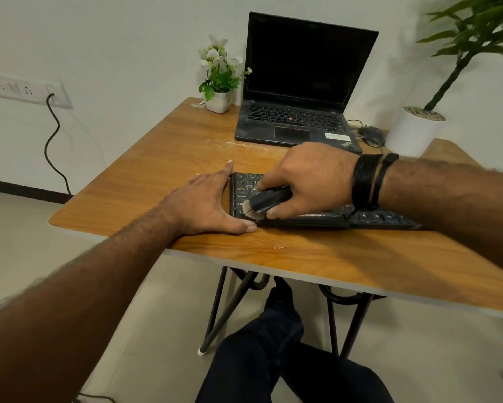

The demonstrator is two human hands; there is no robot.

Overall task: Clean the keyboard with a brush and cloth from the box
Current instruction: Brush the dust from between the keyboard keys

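Keyboard: a flat black plastic keyboard [317, 216] lies near the front edge of the wooden surface [163, 158], its left end between the two hands and its right part running under the right forearm.
Brush: a small brush with a black handle and pale bristles [262, 203] is over the left end of the keyboard, bristles down on the keys there.
Right hand: the right hand [308, 175] grips the brush handle, fingers and thumb curled round it; dark cord bands circle the wrist.
Left hand: the left hand [206, 202] lies flat on the surface with fingers straight and spread wide, index finger along the keyboard's left edge and thumb at its front left corner.
Behind: an open black laptop with a dark screen [299, 82] stands at the back of the surface, a small white pot of white flowers [218, 80] just beside its left, a black mouse [371, 135] to its right.
Cloth and box: not seen.
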